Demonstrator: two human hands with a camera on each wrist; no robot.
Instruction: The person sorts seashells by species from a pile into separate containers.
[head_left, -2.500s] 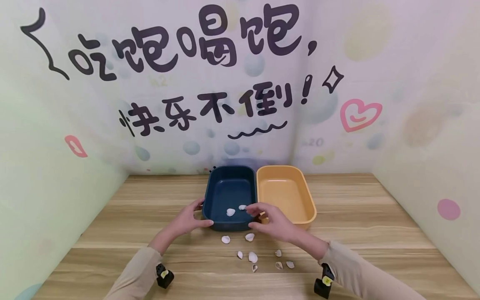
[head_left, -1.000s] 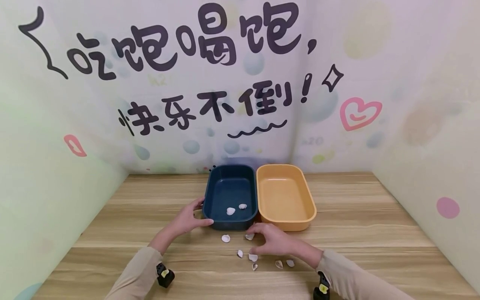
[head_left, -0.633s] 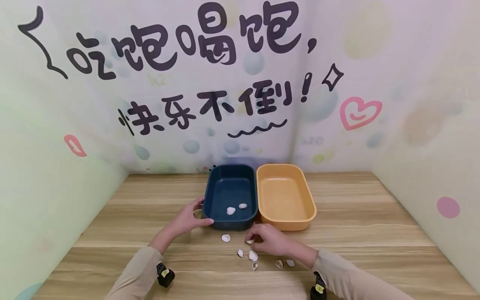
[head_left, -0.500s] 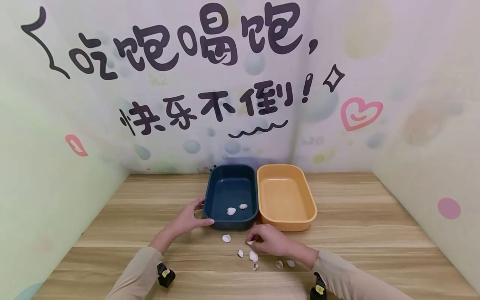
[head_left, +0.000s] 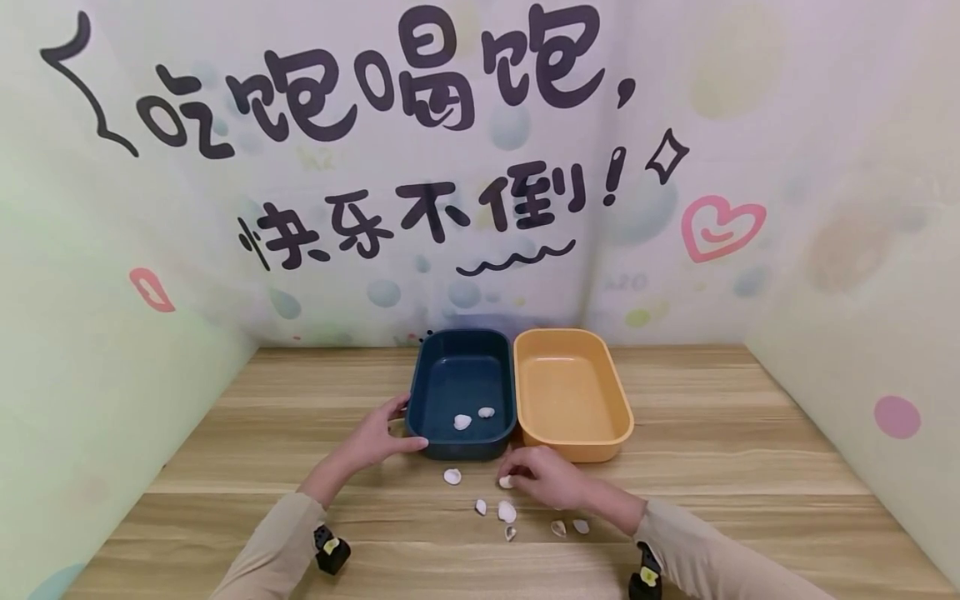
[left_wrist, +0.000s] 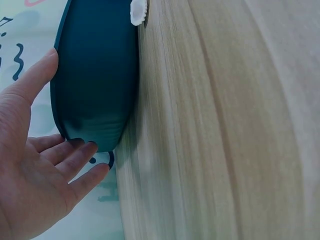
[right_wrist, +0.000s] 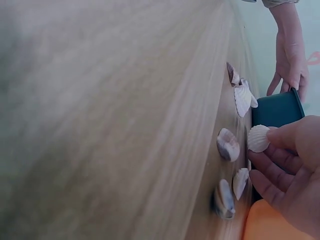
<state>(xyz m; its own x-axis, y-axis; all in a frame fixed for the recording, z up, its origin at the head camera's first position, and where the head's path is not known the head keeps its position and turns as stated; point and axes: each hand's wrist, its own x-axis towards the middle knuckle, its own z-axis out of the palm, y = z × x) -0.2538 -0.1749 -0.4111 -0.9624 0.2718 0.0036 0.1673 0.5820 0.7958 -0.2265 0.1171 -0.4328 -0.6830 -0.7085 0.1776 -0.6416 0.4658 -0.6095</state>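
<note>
My right hand [head_left: 551,482] pinches a white ribbed seashell [right_wrist: 258,138] between thumb and fingers, just above the table in front of the dark blue bin [head_left: 463,451]. In the head view the held shell [head_left: 506,482] shows at the fingertips. My left hand [head_left: 372,437] rests at the bin's left front corner. Its thumb touches the rim and its other fingers lie loosely along the outer side, as the left hand [left_wrist: 45,165] shows in the left wrist view. Two white shells [head_left: 462,422] lie inside the blue bin.
A yellow-orange bin [head_left: 627,432] stands beside the blue one on its right. Several shells lie on the wooden table [head_left: 360,517] in front, among them a white shell [head_left: 507,512] and a brownish shell [head_left: 558,528]. A printed cloth wall [head_left: 480,300] rises behind.
My right hand has come from over the blue bin down to the table, closed on a seashell and lifted it slightly. The left hand has stayed at the bin.
</note>
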